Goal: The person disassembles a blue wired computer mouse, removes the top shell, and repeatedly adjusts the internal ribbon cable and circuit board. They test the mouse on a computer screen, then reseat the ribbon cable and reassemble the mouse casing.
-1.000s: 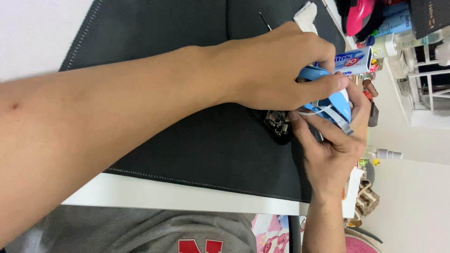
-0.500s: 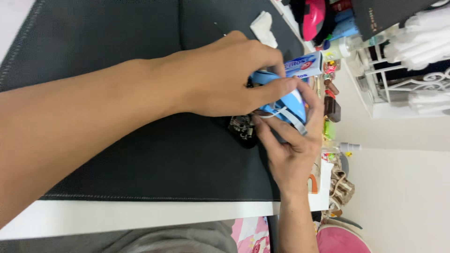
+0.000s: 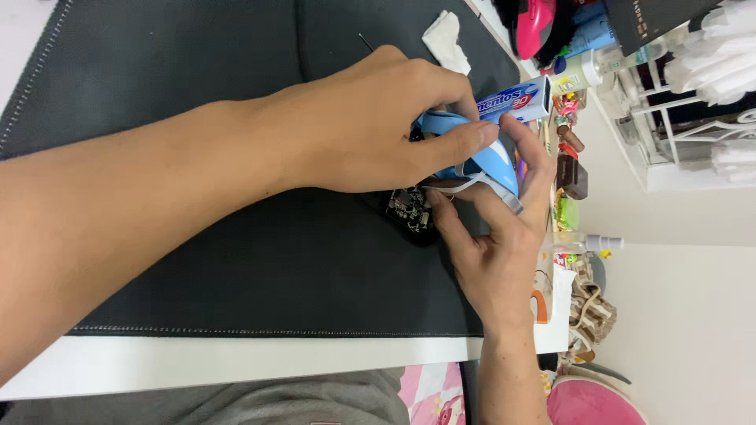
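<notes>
A light blue computer mouse shell (image 3: 494, 164) with a grey trim strip is held over a black desk mat (image 3: 236, 260). My left hand (image 3: 378, 126) reaches in from the left and grips the top of the shell, thumb pressed on its side. My right hand (image 3: 496, 252) comes up from below, its fingers around the shell's lower edge and far side. A small dark circuit board (image 3: 409, 211) lies on the mat just under both hands, partly hidden by them.
A blue and white carton (image 3: 516, 101) lies just beyond the mouse. A crumpled white tissue (image 3: 445, 38) and a thin pin (image 3: 366, 43) rest on the mat's far part. Bottles, small items and a white wire rack (image 3: 669, 118) crowd the right side.
Both hands have kept their hold on the blue shell. The view has shifted, so hands and mat sit lower and further left in the picture.
</notes>
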